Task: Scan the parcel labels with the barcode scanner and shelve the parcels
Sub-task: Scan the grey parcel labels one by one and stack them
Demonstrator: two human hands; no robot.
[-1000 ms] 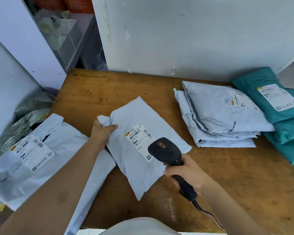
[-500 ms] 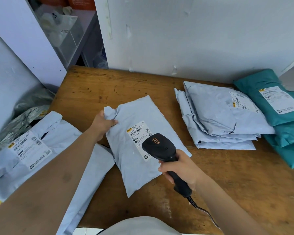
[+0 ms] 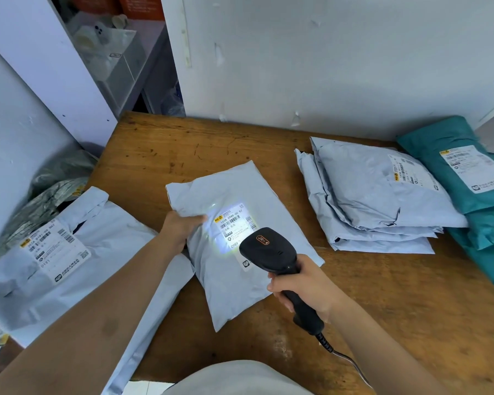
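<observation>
A pale grey parcel point(image 3: 234, 283) lies at the middle of the wooden table point(image 3: 397, 303). My left hand point(image 3: 178, 229) grips its upper left edge. My right hand point(image 3: 303, 286) grips the handle of a black barcode scanner point(image 3: 271, 252), whose head hovers just over the parcel's white label point(image 3: 236, 226). A bright patch of scanner light falls on the label and its barcode. The scanner's head hides the label's lower part.
A stack of grey parcels point(image 3: 382, 201) lies at the right, with teal parcels point(image 3: 468, 178) beyond it at the table's right edge. A large grey parcel point(image 3: 54, 258) overhangs the table's left side. White walls stand behind, and a shelf point(image 3: 120, 61) is at the upper left.
The scanner's light has come on over the label. My left hand has drawn the parcel's corner slightly toward me, and the scanner sits closer over the label.
</observation>
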